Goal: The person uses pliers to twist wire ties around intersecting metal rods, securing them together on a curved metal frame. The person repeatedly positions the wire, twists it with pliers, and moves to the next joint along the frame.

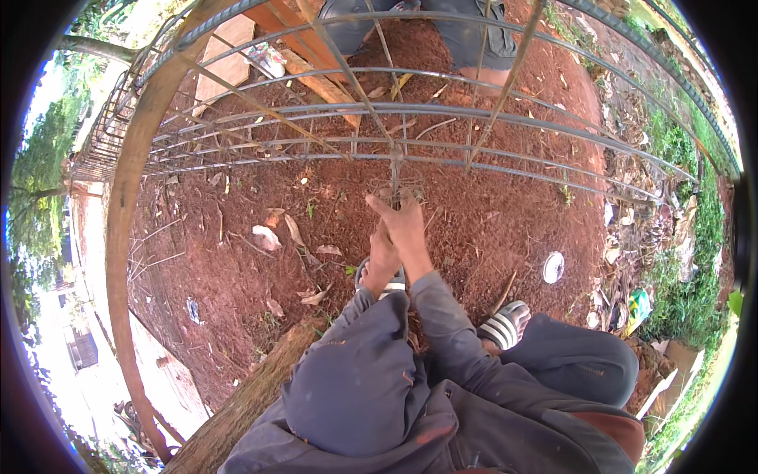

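A cage of ribbed steel reinforcing bars (505,120) with cross ties spans the view ahead of me. Just below its lowest bar, my right hand (404,223) is closed around a narrow grey-brown tool (395,172), whose upper end meets a bar joint; its exact kind cannot be made out. Thin curled tie wire (414,188) loops out around the fingers. My left hand (382,254) is closed and pressed against the right one from below and left. What its fingers grip is hidden.
A wooden post (122,229) stands at left, supporting the cage; a log (245,395) lies beside me. Another person's legs (466,39) are beyond the bars, near orange-brown planks (316,79). Red soil holds dry leaves and a white round lid (553,267). Litter and grass line the right.
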